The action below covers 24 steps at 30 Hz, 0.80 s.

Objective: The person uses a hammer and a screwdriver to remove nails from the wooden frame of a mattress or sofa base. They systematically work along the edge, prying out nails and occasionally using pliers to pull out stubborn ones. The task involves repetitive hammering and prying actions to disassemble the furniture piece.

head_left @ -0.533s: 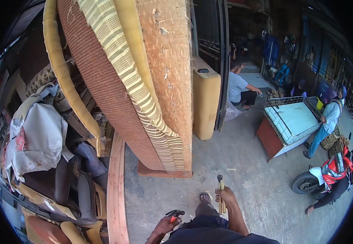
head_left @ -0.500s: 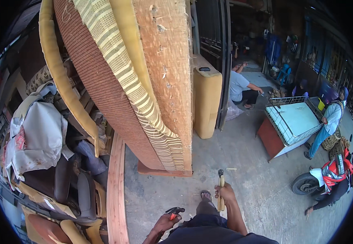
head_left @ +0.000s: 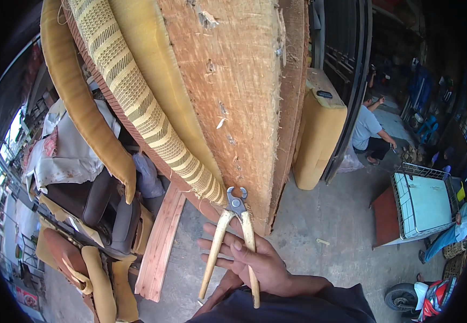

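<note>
My right hand point(head_left: 260, 261) holds steel pincers point(head_left: 236, 203) with two long, spread, pale handles, its fingers loosely spread between and around them. The open jaws are at the lower end of a striped fabric strip point(head_left: 136, 107), beside a rough plywood face point(head_left: 233, 81) marked with torn spots and splinters. Behind the strip are yellow foam point(head_left: 174, 97) and rust ribbed upholstery point(head_left: 104, 91) on the same upright piece of furniture. My left hand point(head_left: 228, 286) is mostly hidden behind the right hand and the pincers; its fingers and whatever they hold are unclear.
Torn upholstery and dark cushions point(head_left: 120, 226) are heaped at left, beside long timber boards point(head_left: 158, 242). A foam cushion point(head_left: 317, 145) leans near a doorway. A seated person point(head_left: 368, 132), a person by a wire-topped cart point(head_left: 422, 207) and a motorbike point(head_left: 422, 301) are at right.
My view has swung closer to the furniture. My right hand has raised the pincers and their handles have spread apart. The red-handled hammer in my left hand has dropped out of sight.
</note>
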### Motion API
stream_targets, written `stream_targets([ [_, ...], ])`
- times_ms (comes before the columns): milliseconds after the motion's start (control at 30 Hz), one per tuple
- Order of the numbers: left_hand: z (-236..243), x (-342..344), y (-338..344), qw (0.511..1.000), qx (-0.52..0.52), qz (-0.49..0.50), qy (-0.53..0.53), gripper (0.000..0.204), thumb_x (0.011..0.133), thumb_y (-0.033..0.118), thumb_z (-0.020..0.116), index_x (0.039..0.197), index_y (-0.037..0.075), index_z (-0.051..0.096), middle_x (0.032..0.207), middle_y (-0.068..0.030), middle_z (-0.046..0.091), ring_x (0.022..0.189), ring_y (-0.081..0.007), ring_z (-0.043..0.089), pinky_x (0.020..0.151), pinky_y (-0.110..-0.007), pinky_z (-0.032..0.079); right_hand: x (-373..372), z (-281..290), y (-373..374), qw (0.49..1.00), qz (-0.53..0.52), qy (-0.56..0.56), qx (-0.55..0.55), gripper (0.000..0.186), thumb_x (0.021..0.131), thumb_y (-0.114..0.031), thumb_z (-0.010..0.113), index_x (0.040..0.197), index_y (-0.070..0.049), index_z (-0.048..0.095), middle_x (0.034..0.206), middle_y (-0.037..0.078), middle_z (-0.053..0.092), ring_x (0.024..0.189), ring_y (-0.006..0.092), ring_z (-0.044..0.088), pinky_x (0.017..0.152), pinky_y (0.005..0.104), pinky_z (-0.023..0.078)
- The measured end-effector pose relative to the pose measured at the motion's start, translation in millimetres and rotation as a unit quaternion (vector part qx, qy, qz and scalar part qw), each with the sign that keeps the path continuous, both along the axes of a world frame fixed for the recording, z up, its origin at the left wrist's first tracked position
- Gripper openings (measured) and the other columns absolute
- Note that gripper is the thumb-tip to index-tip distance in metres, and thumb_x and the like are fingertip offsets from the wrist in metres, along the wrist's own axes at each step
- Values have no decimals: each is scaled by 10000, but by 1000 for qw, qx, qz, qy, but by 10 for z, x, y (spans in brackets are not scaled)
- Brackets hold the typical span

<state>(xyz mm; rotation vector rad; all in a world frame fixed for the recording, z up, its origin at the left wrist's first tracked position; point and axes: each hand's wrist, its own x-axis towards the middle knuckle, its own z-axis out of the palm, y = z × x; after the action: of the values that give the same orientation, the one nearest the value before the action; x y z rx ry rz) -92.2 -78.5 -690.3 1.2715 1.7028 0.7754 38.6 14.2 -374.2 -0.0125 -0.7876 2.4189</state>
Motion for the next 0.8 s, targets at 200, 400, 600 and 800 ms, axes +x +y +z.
stream_targets([
  [200,92,-347,-459,976,-176,-81,95,452,916,441,621,1205,99,691,1097,-224,726,1073,-398,683,905,-461,533,-299,31,-204,993,-92,58,-50,555,1091,-226,433,1569,-56,209,1460,184,435,1303,334,510,1060,555,484],
  [400,553,-471,-856,969,-244,-12,44,445,898,488,645,1081,98,756,1003,-197,741,1028,-329,713,896,-422,527,-348,-331,130,893,-279,-265,233,341,1044,-141,517,1368,-57,455,1101,182,651,878,325,699,722,461,560],
  [600,243,-496,-848,972,-228,9,58,434,887,471,692,1067,82,763,972,-179,753,973,-295,730,853,-394,534,93,-641,412,561,-370,-464,577,536,793,20,604,1315,0,483,1065,245,649,912,468,662,791,503,547],
  [800,146,-221,-443,981,-189,22,27,446,894,477,698,1076,74,759,947,-171,753,937,-293,731,826,-394,531,690,-1762,643,613,-337,-428,573,476,848,19,556,1316,-9,476,1105,251,640,1011,467,654,840,510,544],
])
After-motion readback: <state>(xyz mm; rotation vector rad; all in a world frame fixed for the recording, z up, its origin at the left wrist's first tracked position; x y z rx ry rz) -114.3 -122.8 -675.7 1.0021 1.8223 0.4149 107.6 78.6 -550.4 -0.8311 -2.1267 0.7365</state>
